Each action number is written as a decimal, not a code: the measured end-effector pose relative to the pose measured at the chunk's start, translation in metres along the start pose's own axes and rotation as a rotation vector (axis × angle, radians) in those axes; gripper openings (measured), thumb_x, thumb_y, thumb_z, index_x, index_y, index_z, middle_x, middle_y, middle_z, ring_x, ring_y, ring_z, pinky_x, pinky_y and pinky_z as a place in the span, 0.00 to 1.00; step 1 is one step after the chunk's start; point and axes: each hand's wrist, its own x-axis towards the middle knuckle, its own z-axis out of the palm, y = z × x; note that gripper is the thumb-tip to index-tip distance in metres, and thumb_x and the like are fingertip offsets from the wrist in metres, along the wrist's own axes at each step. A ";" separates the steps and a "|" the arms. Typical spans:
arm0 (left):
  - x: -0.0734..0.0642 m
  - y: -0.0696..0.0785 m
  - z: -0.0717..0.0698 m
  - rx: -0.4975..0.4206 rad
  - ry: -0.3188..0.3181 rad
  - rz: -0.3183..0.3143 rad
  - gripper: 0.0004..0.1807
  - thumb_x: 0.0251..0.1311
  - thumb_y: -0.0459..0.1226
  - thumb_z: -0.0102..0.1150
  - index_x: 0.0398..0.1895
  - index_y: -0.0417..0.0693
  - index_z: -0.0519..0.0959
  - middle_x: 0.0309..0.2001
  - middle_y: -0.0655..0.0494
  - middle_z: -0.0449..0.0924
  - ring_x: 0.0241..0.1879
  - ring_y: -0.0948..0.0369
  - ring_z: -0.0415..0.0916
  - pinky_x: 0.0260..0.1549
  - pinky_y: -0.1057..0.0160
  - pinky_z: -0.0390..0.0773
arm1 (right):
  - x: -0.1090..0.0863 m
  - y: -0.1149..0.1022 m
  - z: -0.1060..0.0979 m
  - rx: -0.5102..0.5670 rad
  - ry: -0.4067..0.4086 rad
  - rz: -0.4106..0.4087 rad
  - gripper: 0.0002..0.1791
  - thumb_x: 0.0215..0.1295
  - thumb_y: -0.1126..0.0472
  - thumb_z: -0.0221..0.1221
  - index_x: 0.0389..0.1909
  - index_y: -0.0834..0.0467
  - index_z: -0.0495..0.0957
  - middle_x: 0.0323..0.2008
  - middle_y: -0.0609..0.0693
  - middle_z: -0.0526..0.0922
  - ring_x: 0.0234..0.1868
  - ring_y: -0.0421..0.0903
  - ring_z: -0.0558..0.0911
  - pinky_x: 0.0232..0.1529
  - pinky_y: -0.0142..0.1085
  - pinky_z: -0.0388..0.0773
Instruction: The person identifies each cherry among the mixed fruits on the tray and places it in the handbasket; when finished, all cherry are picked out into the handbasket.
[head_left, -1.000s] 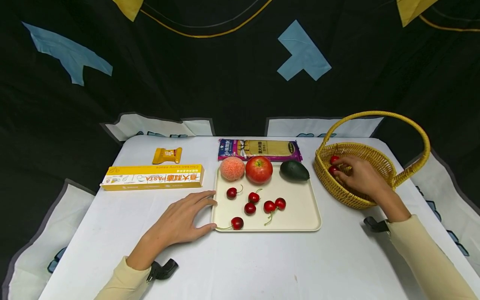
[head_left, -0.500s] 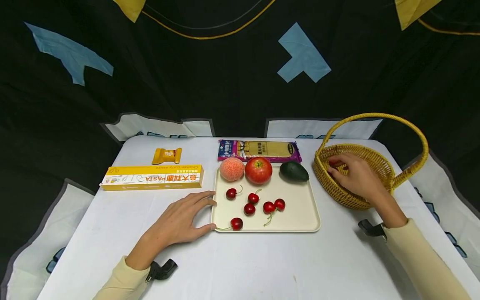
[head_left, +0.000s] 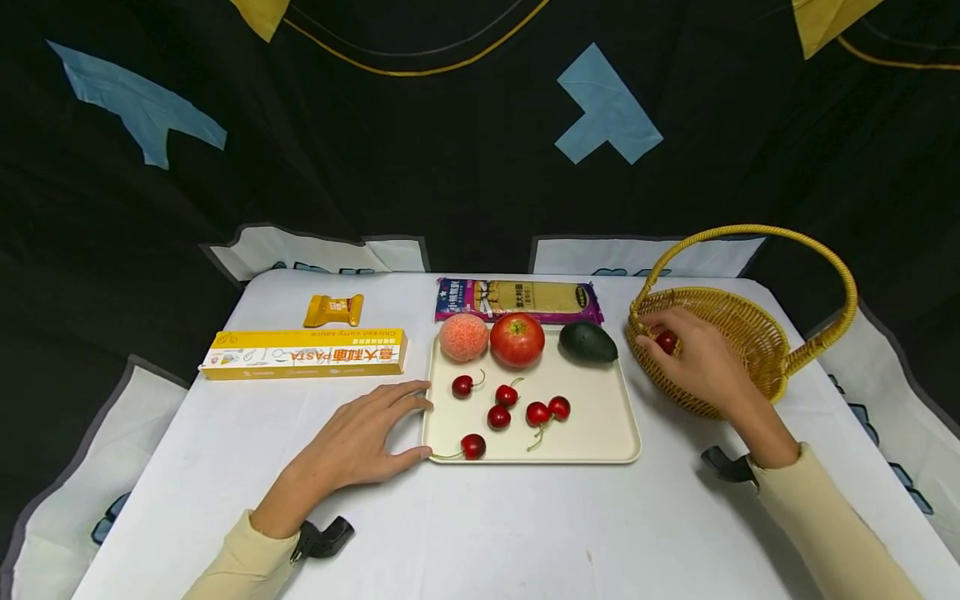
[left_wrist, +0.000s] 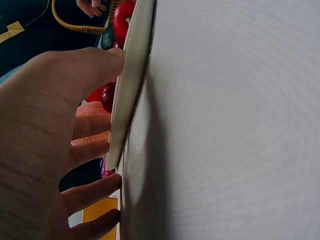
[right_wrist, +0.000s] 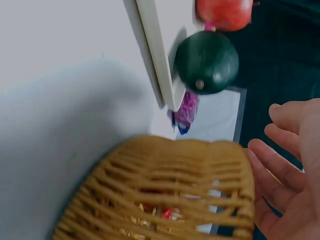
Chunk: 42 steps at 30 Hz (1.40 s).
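My left hand [head_left: 352, 437] rests at the left edge of a cream tray [head_left: 592, 442], its thumb and fingertips touching the rim. Several cherries [head_left: 498, 417] lie on the tray, in front of a rough pinkish-orange round fruit [head_left: 463, 337], a red apple [head_left: 517, 340] and a dark green avocado [head_left: 588, 342]. At the right, my right hand [head_left: 701, 358] is over the near left part of a wicker basket [head_left: 761, 333], fingers spread and holding nothing. A cherry [head_left: 666, 341] shows inside the basket, between thumb and fingers. The right wrist view has red glimpses through the weave [right_wrist: 150, 175].
Behind the tray lies a purple pasta packet [head_left: 525, 301]. To the left are a yellow pasta box [head_left: 303, 355] and a small orange-yellow wrapped snack [head_left: 333, 311]. The basket's tall handle [head_left: 843, 283] arches above its right side. White cloth [head_left: 525, 533] covers the table.
The right hand has moved left within the basket towards its near left rim, and the cherry beneath is visible between its fingers. Left hand and tray stay put.
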 end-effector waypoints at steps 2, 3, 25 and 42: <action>0.000 0.000 0.000 0.001 -0.002 -0.002 0.31 0.62 0.61 0.72 0.64 0.60 0.83 0.77 0.59 0.72 0.74 0.52 0.72 0.64 0.42 0.79 | -0.001 -0.002 0.005 -0.004 0.010 -0.019 0.16 0.72 0.60 0.70 0.57 0.60 0.85 0.52 0.57 0.86 0.41 0.55 0.84 0.40 0.50 0.83; 0.000 0.000 -0.001 0.001 -0.003 -0.003 0.31 0.62 0.61 0.72 0.64 0.60 0.83 0.77 0.59 0.72 0.74 0.52 0.72 0.64 0.42 0.79 | -0.002 -0.004 0.007 -0.004 0.011 -0.027 0.16 0.72 0.60 0.70 0.57 0.59 0.85 0.52 0.56 0.86 0.42 0.54 0.83 0.40 0.49 0.82; 0.002 -0.002 0.000 0.008 0.007 0.020 0.31 0.61 0.61 0.73 0.63 0.60 0.83 0.76 0.59 0.73 0.72 0.54 0.73 0.63 0.45 0.80 | -0.020 -0.042 0.046 0.058 -0.090 -0.187 0.15 0.66 0.61 0.75 0.53 0.55 0.87 0.51 0.50 0.87 0.48 0.50 0.89 0.43 0.47 0.89; 0.002 -0.001 -0.001 0.004 0.008 0.010 0.31 0.61 0.61 0.73 0.63 0.59 0.83 0.75 0.59 0.74 0.72 0.54 0.74 0.61 0.44 0.81 | -0.023 -0.063 0.056 0.062 -0.283 -0.225 0.20 0.64 0.57 0.77 0.56 0.52 0.88 0.56 0.46 0.86 0.57 0.47 0.86 0.55 0.46 0.87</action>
